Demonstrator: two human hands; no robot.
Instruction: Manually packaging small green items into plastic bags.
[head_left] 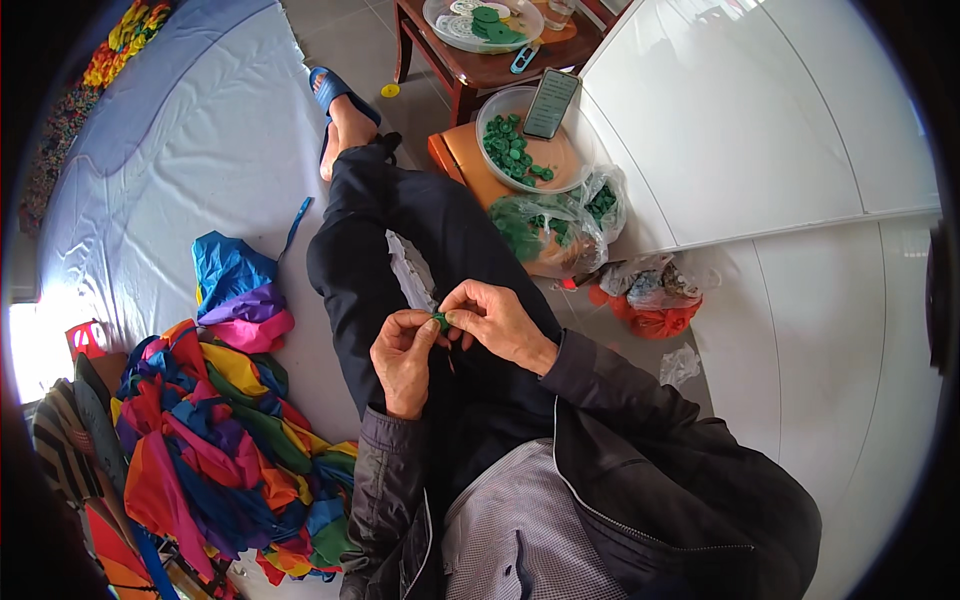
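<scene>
Above my lap, my left hand [404, 362] and my right hand [497, 322] meet at the fingertips. Pinched between them is a small green round piece [441, 322], mostly covered by the fingers. Both hands are closed on it with thumb and forefinger. Just beyond the hands, a whitish strip of cloth or paper [410, 270] lies across my dark trousers. Similar green pieces [512, 150] fill part of a clear round tub [560, 178] ahead to the right, and more show in clear plastic bags [560, 235] beside it.
A phone [551, 104] leans on the tub's rim. Behind stands a wooden chair [470, 75] bearing a dish of green and white discs [492, 25]. Rainbow fabric [210, 430] is heaped at my left. A bag with red pieces [655, 300] lies by the white panel [760, 120].
</scene>
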